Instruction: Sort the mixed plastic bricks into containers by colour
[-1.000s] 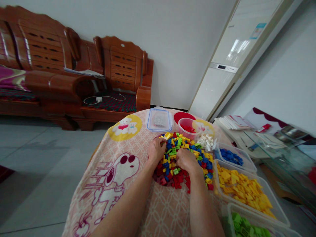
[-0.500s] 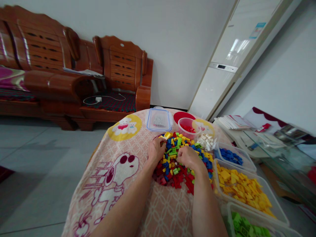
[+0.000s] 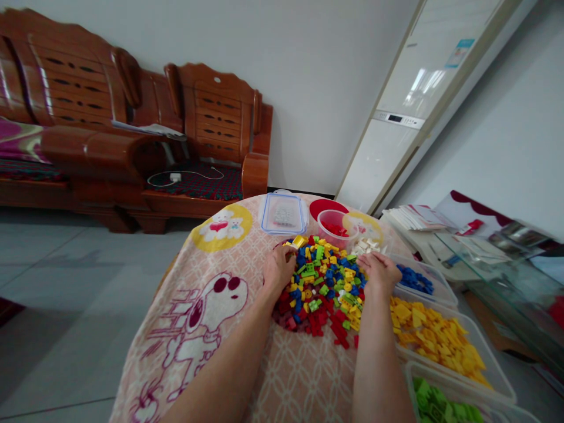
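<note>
A mixed heap of toy building bricks in red, blue, yellow and green covers the middle of the round table. At its left edge rests my left hand, fingers curled in against the bricks; anything they grip is hidden. My right hand is over the heap's far right side, beside a small pile of white bricks. Its thumb and fingers are pinched together, and what is between them is too small to make out. A round tub with red bricks stands behind the heap.
Along the right lie clear boxes of blue bricks, yellow bricks and green bricks. A blue-rimmed lid and a red round lid are at the back. A patterned cloth covers the table.
My right hand has moved right from the middle of the heap to the white pile. My left hand has stayed at the heap's left edge.
</note>
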Available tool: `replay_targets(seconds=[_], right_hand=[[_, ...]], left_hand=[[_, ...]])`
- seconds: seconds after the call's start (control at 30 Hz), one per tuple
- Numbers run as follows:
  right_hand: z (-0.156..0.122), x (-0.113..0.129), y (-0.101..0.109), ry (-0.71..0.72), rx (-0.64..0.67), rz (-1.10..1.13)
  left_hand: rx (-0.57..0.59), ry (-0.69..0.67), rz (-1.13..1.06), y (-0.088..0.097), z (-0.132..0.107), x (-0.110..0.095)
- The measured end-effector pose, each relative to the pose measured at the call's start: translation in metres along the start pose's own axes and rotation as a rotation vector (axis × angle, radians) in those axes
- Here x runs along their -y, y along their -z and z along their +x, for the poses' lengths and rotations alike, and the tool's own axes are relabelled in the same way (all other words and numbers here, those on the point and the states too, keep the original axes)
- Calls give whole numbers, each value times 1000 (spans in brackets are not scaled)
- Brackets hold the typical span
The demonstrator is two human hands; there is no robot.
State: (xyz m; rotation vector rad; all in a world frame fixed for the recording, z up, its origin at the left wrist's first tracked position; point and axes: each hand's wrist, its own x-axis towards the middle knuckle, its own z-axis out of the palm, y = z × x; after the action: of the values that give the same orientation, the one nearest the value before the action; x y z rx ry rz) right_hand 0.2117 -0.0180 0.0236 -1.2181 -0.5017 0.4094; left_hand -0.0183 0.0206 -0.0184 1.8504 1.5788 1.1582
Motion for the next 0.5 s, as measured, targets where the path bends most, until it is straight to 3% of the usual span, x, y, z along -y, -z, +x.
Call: replay_targets(seconds=[0.13,0.23,0.3,0.5], right_hand=[[5,0,5,21,-59,92],[0,8,3,-20,44,4],[-8,16,1,-74,217,-132],[-40,29,-10,-180,961,-745]], left_hand=[[-6,-12,1,-2,1,3],[-1,-24,-5,-5,2,7],[0,-22,-3,-6,3,8],[4,1,-7,-6,3,8]])
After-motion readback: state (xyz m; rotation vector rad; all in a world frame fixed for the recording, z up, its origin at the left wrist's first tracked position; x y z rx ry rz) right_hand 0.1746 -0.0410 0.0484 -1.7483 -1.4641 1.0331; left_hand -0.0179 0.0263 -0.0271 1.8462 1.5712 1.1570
